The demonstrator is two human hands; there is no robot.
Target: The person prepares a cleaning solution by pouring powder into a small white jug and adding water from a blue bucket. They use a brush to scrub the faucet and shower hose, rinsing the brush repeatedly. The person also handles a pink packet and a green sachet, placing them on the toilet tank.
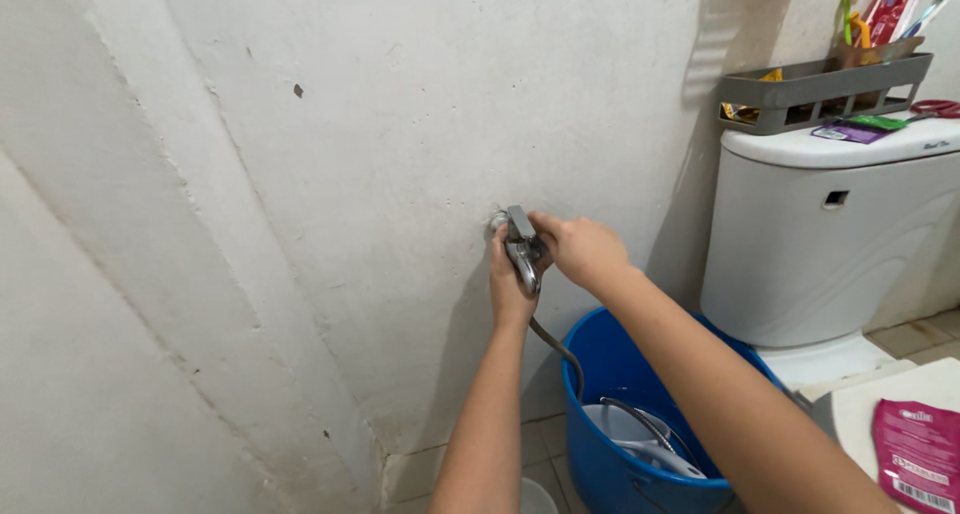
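The white wall (pixel 330 174) fills most of the view, rough and marked with a few dark specks. At about three o'clock stands the white toilet tank (pixel 810 244), its lid carrying flat coloured packets. Above it, near one o'clock, a grey rack (pixel 800 96) on the wall holds toothbrushes and small tubes. At about five o'clock, low down, sits a blue bucket (pixel 600 394) with a pale scoop (pixel 640 444) lying inside it. At four o'clock, at the lower right edge, a red packet (pixel 915 454) lies on a pale surface.

Both arms reach up from six o'clock to the middle of the view. There a metal tap (pixel 520 242) sticks out of the wall, just above the bucket. The left hand (pixel 508 284) is wrapped around the tap from below and from the nine o'clock side, fingers closed on its body. The right hand (pixel 585 252) comes in from three o'clock and its fingers are pinched together on the upper part of the tap. The two hands touch or nearly touch around it. A thin grey hose (pixel 562 352) hangs from the bottom of the tap and curves down toward five o'clock into the bucket.
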